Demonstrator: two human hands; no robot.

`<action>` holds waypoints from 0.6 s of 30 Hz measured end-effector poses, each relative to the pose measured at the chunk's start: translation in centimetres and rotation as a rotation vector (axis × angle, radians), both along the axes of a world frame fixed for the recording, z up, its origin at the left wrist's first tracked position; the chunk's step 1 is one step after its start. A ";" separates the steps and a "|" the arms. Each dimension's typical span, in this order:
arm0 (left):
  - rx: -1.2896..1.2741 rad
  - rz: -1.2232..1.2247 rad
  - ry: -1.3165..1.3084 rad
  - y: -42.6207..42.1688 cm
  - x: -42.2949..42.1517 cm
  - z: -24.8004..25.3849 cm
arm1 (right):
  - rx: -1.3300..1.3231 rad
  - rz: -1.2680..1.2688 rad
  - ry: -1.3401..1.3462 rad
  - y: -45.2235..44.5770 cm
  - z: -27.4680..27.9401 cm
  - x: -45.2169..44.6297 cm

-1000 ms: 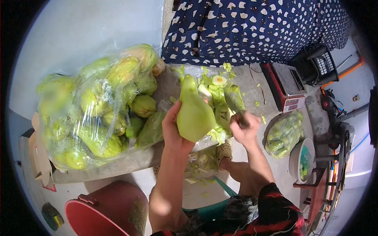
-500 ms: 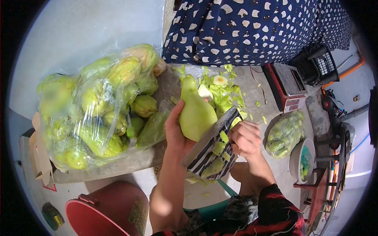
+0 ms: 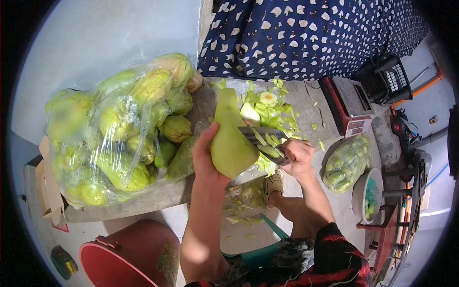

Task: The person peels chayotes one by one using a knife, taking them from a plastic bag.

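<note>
"Fruit (image 3: 233,148), pale green and pear-shaped: where is it held, and how does its surface look?"

"Upright, in the left hand (image 3: 206,158), above the near edge of the table (image 3: 311,106). The neck is narrow with a flat top; the body widens below. The visible surface is smooth and evenly light green, with a soft sheen."

"And the state of each grip?"

"Left: clamped on the fruit's lower body, thumb along its side. Right: the right hand (image 3: 297,155) is closed on the near end of a broad dark blade (image 3: 260,139), with green strips lying on the blade. The blade's far end meets the fruit's outline; whether the edge touches the skin cannot be told."

"Which items surround them?"

"Green peelings (image 3: 282,115) lie behind the blade, a clear plastic bag (image 3: 124,138) of green fruits rests to the left, and a red scale (image 3: 351,103) stands to the right."
</note>
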State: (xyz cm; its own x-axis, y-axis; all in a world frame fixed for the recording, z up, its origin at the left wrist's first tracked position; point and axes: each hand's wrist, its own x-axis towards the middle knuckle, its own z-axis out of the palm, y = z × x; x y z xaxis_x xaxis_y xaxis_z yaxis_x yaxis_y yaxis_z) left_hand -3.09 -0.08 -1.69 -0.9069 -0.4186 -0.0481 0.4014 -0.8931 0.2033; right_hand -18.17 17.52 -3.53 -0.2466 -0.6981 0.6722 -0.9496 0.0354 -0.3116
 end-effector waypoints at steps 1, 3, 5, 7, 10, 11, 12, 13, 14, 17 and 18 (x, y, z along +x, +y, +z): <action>0.001 0.001 0.000 0.0 0.0 0.0 | -0.020 0.063 -0.014 0.1 0.2 -0.3; 0.034 -0.023 -0.041 0.0 0.1 -0.1 | -0.019 0.135 -0.040 0.3 1.2 -0.1; 0.028 -0.032 -0.045 0.0 0.1 -0.1 | -0.040 0.159 -0.043 0.0 2.1 0.5; 0.022 -0.040 -0.051 -0.1 0.2 -0.1 | -0.063 0.183 -0.055 -0.3 2.5 1.0; -0.006 -0.048 -0.054 -0.1 0.5 0.4 | 0.013 0.119 -0.049 0.1 1.7 0.6; -0.044 -0.045 -0.067 0.0 0.6 0.7 | 0.026 0.066 -0.052 0.1 1.2 0.4; -0.081 -0.040 -0.080 0.0 0.7 0.9 | 0.054 0.043 -0.054 0.2 1.0 0.1; -0.081 -0.041 -0.081 0.0 0.7 0.7 | 0.054 0.009 -0.073 0.1 0.8 0.1; -0.047 -0.067 -0.063 -0.1 0.7 0.2 | 0.055 -0.024 -0.091 0.0 0.7 0.1; 0.000 -0.104 -0.008 -0.1 0.5 -0.4 | 0.038 -0.039 -0.028 0.1 0.4 -0.3; 0.012 -0.115 0.027 -0.1 0.4 -0.4 | 0.038 -0.040 -0.027 0.0 0.1 -0.4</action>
